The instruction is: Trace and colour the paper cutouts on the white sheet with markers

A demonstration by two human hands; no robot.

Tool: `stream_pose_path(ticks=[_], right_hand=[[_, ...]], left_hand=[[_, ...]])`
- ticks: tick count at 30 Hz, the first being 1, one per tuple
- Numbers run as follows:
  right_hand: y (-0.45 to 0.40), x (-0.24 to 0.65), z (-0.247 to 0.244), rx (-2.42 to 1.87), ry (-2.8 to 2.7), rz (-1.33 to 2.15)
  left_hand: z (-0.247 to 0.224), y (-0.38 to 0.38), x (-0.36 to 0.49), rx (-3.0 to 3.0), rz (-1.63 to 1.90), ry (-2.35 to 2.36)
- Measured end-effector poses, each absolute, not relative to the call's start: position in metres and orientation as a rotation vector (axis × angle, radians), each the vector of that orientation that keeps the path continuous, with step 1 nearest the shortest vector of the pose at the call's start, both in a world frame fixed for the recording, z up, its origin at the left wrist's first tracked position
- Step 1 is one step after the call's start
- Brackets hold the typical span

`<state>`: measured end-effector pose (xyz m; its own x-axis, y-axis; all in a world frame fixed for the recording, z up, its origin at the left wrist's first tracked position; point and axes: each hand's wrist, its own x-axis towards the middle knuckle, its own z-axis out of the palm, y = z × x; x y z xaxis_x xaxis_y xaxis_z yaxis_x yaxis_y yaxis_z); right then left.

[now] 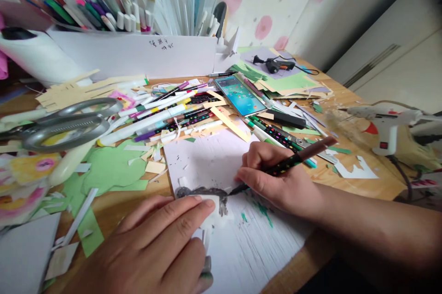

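Grips a black, colour-dotted marker [287, 164] with a brown end in the right hand [276, 188] — closed, with fingers curled about the barrel — and rests its tip at the black-inked edge of a white paper piece [217, 203]. Holds that piece down with the left hand [165, 239], laid flat with fingers nearly straight; cannot tell of any grip on the small grey object [207, 264] beside the lower fingers. Leans over a white sheet [207, 160], marked with green, by the front edge of the wooden desk [383, 188]. Beyond the sheet, a marker heap [159, 121] and a lit phone [240, 96]. Toward the left edge, grey-handled scissors [69, 121] near green paper [113, 167]; toward the right, a white glue gun [384, 126]. By the back edge, a white pen box [138, 57] — and, farther right, a black glue gun [276, 65] on coloured paper.
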<state>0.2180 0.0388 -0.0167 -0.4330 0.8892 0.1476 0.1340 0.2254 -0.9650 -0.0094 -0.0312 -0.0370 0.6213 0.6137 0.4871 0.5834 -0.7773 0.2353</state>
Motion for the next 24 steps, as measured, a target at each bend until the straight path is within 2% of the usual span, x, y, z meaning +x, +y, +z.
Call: stream_pose_path(ticks=[24], right_hand=[[0.0387,0.2184,-0.0165,-0.967,-1.792,1.221]], left_hand=[[-0.0372,-0.0320,-0.0098,2.792,0.846,1.031]])
